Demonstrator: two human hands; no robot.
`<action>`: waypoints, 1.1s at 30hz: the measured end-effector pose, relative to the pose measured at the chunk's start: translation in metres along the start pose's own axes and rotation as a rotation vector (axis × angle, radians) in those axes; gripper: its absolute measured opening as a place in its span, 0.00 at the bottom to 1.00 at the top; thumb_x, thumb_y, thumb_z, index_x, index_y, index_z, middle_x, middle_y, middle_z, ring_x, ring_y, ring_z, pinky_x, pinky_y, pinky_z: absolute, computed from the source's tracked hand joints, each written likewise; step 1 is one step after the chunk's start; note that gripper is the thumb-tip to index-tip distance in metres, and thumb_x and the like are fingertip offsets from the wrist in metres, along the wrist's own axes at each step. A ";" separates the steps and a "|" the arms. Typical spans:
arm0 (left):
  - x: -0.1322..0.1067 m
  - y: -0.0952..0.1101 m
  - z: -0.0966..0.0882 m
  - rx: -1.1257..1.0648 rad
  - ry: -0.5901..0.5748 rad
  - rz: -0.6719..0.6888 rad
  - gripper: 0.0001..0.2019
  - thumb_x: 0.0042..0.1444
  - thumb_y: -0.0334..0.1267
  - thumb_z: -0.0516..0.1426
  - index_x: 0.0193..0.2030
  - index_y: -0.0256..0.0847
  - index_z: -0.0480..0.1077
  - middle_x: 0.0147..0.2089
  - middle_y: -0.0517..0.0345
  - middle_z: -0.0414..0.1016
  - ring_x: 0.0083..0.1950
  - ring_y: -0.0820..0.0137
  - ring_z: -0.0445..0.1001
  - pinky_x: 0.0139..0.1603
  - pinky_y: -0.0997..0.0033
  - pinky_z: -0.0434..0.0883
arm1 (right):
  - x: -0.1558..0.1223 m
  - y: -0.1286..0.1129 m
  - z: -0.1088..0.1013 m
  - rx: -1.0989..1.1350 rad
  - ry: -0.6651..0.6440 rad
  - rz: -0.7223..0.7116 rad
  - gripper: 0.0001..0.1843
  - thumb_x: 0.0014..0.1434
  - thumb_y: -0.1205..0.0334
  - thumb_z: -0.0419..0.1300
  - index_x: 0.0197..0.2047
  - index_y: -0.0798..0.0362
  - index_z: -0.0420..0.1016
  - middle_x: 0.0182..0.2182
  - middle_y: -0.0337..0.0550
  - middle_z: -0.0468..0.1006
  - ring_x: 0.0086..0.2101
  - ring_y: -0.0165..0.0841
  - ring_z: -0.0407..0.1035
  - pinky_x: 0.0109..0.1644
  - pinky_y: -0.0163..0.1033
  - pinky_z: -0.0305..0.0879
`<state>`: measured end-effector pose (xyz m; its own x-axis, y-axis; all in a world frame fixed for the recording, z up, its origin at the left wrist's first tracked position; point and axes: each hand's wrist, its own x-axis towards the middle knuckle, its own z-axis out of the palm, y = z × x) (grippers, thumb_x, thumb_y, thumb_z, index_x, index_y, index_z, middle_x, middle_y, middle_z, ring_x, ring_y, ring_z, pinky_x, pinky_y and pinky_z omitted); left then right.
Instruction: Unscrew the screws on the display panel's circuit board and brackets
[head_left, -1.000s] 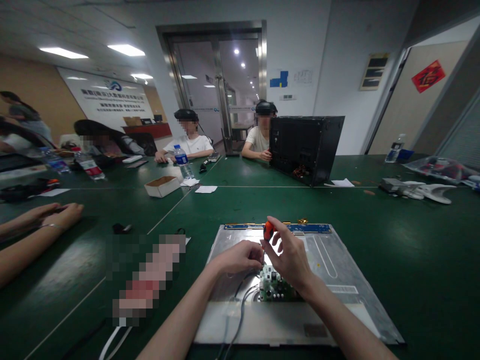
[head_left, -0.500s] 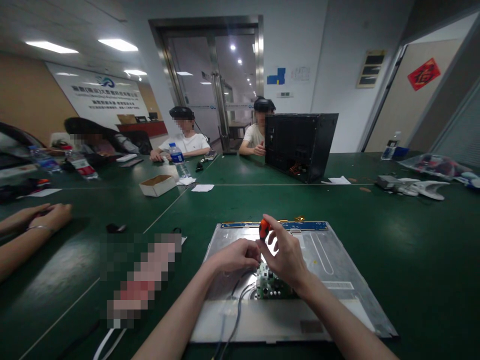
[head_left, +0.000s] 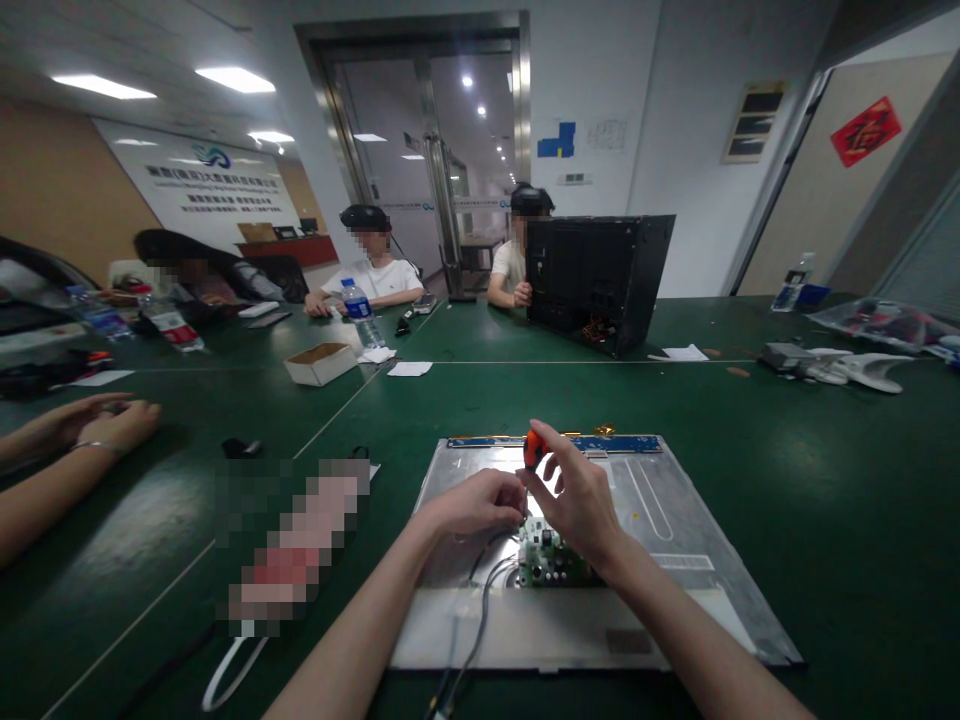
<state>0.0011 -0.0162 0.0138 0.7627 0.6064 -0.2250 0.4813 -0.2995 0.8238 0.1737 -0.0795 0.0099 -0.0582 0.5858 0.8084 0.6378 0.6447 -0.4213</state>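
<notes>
My right hand [head_left: 581,495] is closed around an orange and black screwdriver [head_left: 534,450], which stands upright with its tip down by the edge of a green circuit board [head_left: 551,560]. My left hand [head_left: 487,500] has its fingers pinched together low by the screwdriver's shaft; what they hold, if anything, is hidden. The board lies on the metal back of a flat display panel [head_left: 679,510], which has a blue strip board [head_left: 630,443] along its far edge. Dark cables [head_left: 484,600] run from the board toward me.
A black computer case [head_left: 600,280] stands across the green table, with a person's hand [head_left: 517,292] on it. Another person's hands [head_left: 112,420] rest at the left. A small open box [head_left: 321,364], a water bottle [head_left: 361,315] and a grey-white tool-like object [head_left: 832,367] lie farther off.
The view has shifted slightly. Both my hands keep their places at the board, with the screwdriver still upright. The person behind the case now has a hand against its side.
</notes>
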 end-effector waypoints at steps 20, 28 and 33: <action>0.002 -0.004 0.002 -0.015 -0.020 0.022 0.03 0.50 0.32 0.59 0.30 0.38 0.67 0.28 0.64 0.67 0.31 0.72 0.65 0.33 0.73 0.61 | 0.002 -0.006 -0.002 -0.013 0.015 0.034 0.29 0.62 0.66 0.54 0.65 0.54 0.58 0.27 0.37 0.74 0.20 0.27 0.65 0.22 0.31 0.62; 0.002 -0.002 0.001 -0.012 -0.006 0.036 0.04 0.48 0.32 0.59 0.29 0.39 0.66 0.28 0.63 0.67 0.31 0.70 0.65 0.34 0.71 0.61 | 0.002 -0.006 -0.002 -0.018 -0.017 0.053 0.30 0.61 0.66 0.54 0.66 0.53 0.57 0.26 0.36 0.73 0.20 0.28 0.65 0.22 0.32 0.61; 0.002 -0.002 0.000 -0.006 -0.004 0.027 0.03 0.48 0.32 0.59 0.29 0.39 0.67 0.28 0.64 0.68 0.31 0.71 0.65 0.33 0.72 0.61 | 0.002 -0.006 -0.002 -0.005 -0.014 0.045 0.30 0.60 0.67 0.55 0.66 0.53 0.57 0.27 0.37 0.74 0.20 0.28 0.65 0.22 0.32 0.61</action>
<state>0.0013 -0.0148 0.0114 0.7771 0.5953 -0.2043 0.4576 -0.3115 0.8328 0.1715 -0.0832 0.0151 -0.0402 0.6209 0.7828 0.6435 0.6154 -0.4551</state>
